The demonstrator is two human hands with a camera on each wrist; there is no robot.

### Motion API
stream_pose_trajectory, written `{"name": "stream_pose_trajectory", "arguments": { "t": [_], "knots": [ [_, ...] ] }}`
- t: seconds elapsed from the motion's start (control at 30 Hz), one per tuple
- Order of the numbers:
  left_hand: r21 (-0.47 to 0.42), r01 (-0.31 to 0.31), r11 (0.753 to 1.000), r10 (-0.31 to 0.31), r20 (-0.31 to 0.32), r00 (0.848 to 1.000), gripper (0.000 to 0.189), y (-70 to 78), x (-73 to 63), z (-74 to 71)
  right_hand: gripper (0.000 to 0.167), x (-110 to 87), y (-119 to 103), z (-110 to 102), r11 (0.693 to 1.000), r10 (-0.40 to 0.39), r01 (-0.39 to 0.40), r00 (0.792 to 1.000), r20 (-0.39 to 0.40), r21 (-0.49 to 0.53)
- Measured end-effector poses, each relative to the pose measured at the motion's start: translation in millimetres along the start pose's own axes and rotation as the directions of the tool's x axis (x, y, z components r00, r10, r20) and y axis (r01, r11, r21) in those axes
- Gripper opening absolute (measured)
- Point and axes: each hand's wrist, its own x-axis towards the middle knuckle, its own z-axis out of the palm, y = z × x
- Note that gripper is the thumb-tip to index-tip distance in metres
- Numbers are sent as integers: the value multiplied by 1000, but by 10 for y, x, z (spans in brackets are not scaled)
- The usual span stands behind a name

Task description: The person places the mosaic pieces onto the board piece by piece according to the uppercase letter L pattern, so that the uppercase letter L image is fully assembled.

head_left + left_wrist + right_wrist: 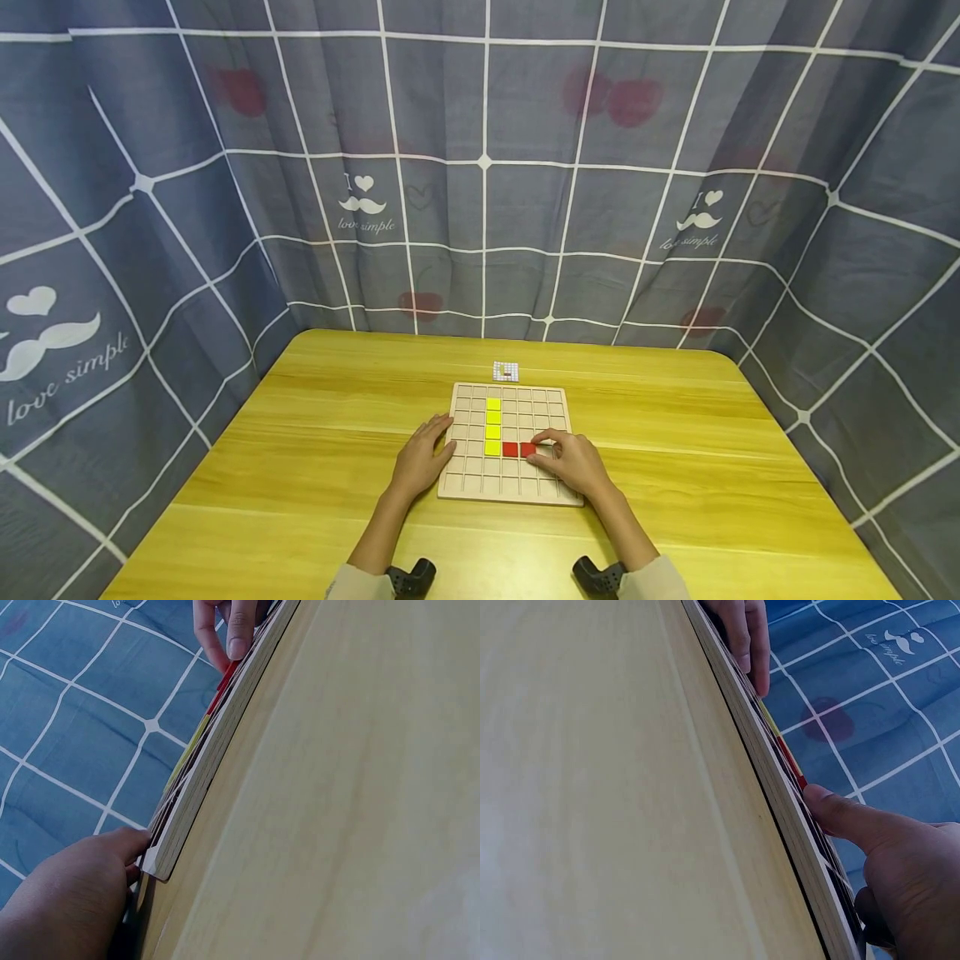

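Observation:
A square wooden grid board (472, 483) lies on the table. A column of several yellow tiles (492, 432) sits in its cells, and a red tile (510, 450) extends right from the column's lower end. Just right of that is a second red tile (527, 450), pinched between the thumb and index finger of my right hand (576, 463). My left hand (422, 457) rests against the board's left edge, its fingers extended along the rim. Seen from the left wrist, the thumb touches the board's corner (157, 859). The right wrist view shows the right thumb (821, 796) against red.
Behind the board a small card (506, 372) with a printed grid pattern lies on the yellow wooden table (315, 433). Grey-blue checked curtains (442, 200) hang around the back and both sides. A dark device (412, 577) is worn at each wrist.

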Motion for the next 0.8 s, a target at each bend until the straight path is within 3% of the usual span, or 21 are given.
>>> {"name": "stream_pose_trajectory", "arguments": {
  "t": [0.4, 0.6, 0.8],
  "knots": [
    [14, -59, 998, 59, -50, 997, 43, -3, -9, 30, 23, -19, 20, -36, 997, -2, 3, 1000, -19, 75],
    [-12, -10, 1000, 10, -10, 1000, 44, 6, 8, 22, 23, -17, 30, -26, 999, 9, -9, 1000, 4, 32],
    [-10, 12, 1000, -12, 11, 1000, 44, 8, 13, 14, 24, -19, 36, -52, 996, 1, -1, 1000, -6, 85]
  ]
}}
